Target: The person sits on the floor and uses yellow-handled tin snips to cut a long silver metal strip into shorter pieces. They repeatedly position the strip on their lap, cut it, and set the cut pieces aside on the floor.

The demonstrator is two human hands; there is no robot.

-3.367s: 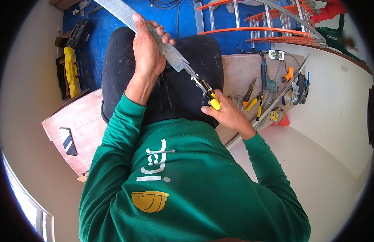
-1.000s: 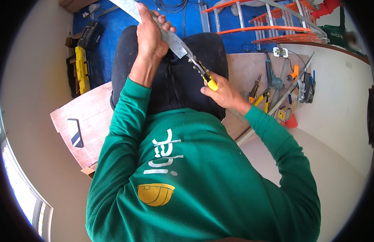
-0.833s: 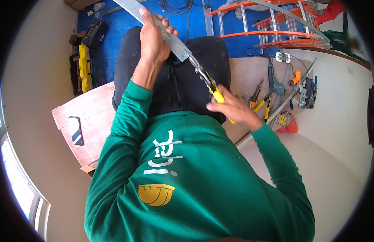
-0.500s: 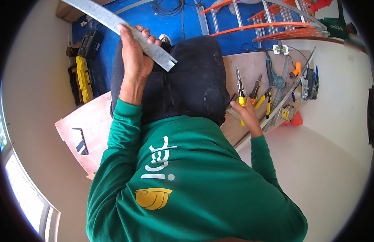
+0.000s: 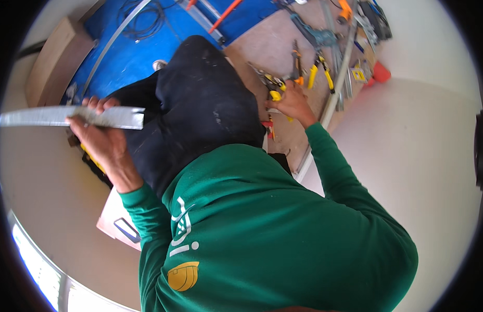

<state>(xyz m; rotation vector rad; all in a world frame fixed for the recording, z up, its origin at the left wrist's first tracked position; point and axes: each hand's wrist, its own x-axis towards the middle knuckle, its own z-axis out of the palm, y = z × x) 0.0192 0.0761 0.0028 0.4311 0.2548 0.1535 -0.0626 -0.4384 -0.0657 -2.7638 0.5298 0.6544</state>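
My left hand (image 5: pixel 107 145) is closed around a galvanised metal profile (image 5: pixel 128 118), thumb on the near side and fingers over the far edge. The profile runs nearly level, its notched end to the right by my thigh and its other end at the left rim. On the brown board to my right, my right hand (image 5: pixel 296 105) grips the yellow handles of tin snips (image 5: pixel 272 81), blades pointing away to the far left. Part of the handles is hidden by my fingers. Orange-and-black pliers (image 5: pixel 296 65) lie just beyond, and yellow-handled cutters (image 5: pixel 320 72) to the right.
A teal power tool (image 5: pixel 312 34) and metal strips rest farther along the board (image 5: pixel 252 44). A long pale profile (image 5: pixel 339 78) follows its right edge. A red object (image 5: pixel 381 72) shows beyond it. At left are a phone (image 5: pixel 127 230) and a cardboard box (image 5: pixel 56 62); black cable (image 5: pixel 142 21) coils on blue flooring.
The view has turned. My left hand has swung the metal profile leftward, from slanted to nearly level. My right hand has brought the tin snips down to the board among the other tools.
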